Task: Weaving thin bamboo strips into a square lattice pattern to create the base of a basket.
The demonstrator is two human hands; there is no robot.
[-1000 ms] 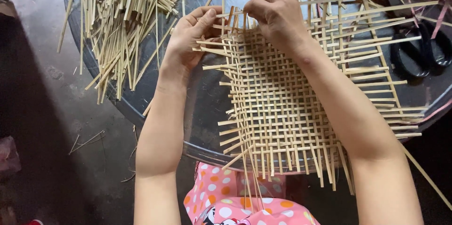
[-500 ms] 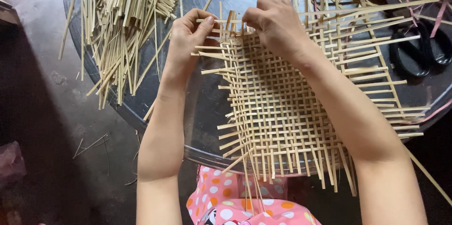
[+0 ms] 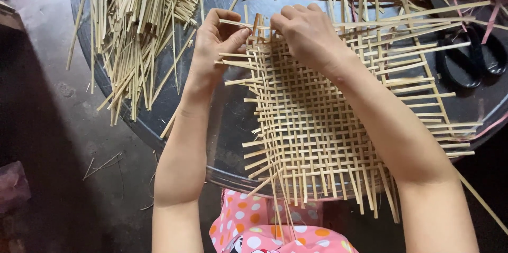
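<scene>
From the head camera, the far edge of the woven bamboo mat [image 3: 323,126] is partly hidden under the right hand [image 3: 307,33], so its fingertips cannot be made out. The mat lies on a round dark table [image 3: 222,120], its near strips hanging over the rim. A loose pile of bamboo strips [image 3: 137,25] spreads at the left; black scissors [image 3: 468,60] lie at the right, partly under long strips. The left hand [image 3: 214,41] pinches a thin strip [image 3: 238,23] at the mat's far-left corner, thumb against fingers. The right hand curls knuckles-up, pressing the weave beside it.
</scene>
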